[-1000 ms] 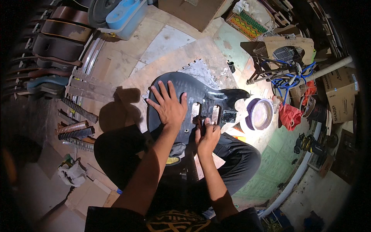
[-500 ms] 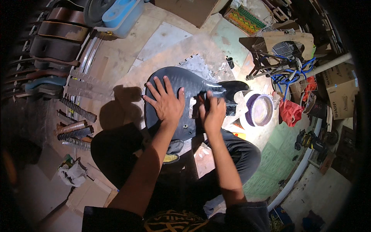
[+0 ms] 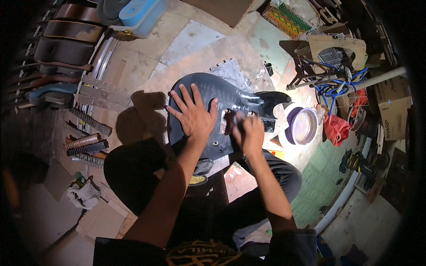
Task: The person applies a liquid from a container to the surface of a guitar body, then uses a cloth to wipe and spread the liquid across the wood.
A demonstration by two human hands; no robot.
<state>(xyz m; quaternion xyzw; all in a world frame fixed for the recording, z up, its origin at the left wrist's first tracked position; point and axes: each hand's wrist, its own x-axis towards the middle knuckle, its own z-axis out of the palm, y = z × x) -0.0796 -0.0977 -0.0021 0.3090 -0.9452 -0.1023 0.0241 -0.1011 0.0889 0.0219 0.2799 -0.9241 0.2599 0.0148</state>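
Note:
A glossy black electric guitar body (image 3: 228, 95) lies face up in front of my folded legs, its horns pointing right. My left hand (image 3: 196, 117) rests flat on its wide end with the fingers spread. Over the part near the neck end, my right hand (image 3: 252, 136) is bent down against the surface, smeared by motion. Its fingers are curled round something dark and small that I cannot make out. Beside that hand is a pale-edged pickup cavity (image 3: 223, 123), partly in shadow. Two small holes show near the body's lower edge.
A purple-rimmed bowl (image 3: 305, 126) stands just right of the guitar body. Farther right are tangled blue cords (image 3: 330, 95) and a red bag (image 3: 336, 129). Curved wooden instrument parts (image 3: 69, 51) line the left side. A blue tub (image 3: 141, 15) stands at the far left.
My right hand has shifted slightly right and down along the guitar body. The whole view has moved a little; my left hand stays flat on the body.

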